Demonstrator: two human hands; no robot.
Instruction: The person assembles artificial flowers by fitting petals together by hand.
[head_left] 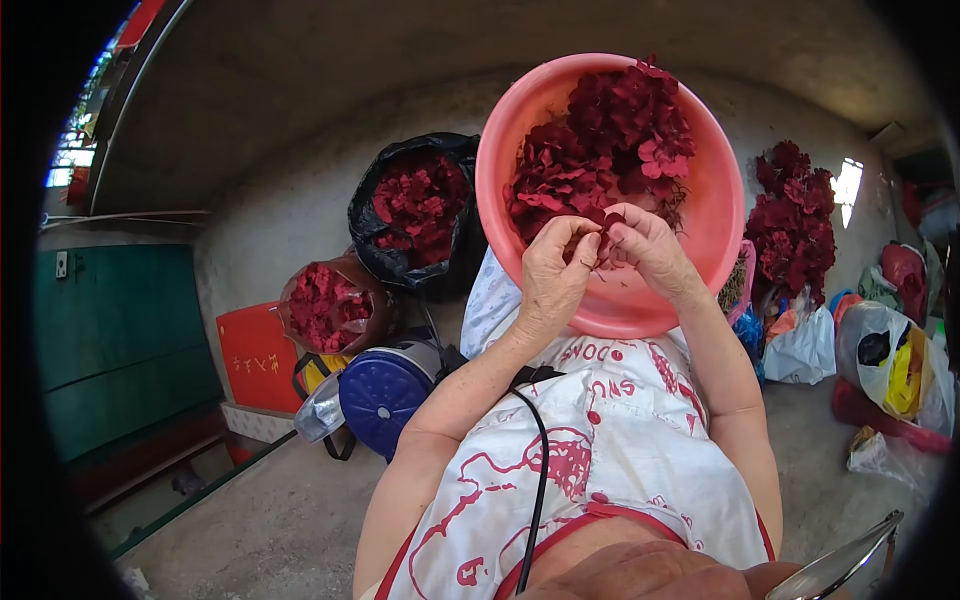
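Nearest the camera lies the person's lap, covered by a white apron printed with red marks, with a black cable running down its middle. Above it both forearms rise to meet at the near rim of a pink basin resting on the knees. The left hand and the right hand come together there, fingertips pinched narrow on one small dark red flower piece held between them, just over the basin's near edge. Judged from this hold, the work goes best with small, light pulls, the piece kept over the basin so that whatever comes loose falls inside and not onto the apron. The heap of red flowers fills the far half of the basin, close enough that the wrists need not reach. The basin is tilted toward the person, so a hard tug could slide it off the lap. On the floor to the left stand a blue jug with a clear plastic bottle beside it, then a brown bag of flowers and a black bag of flowers against the wall. To the right, past the basin, another pile of red flowers sits above white and coloured plastic bags. None of these crowd the hands.
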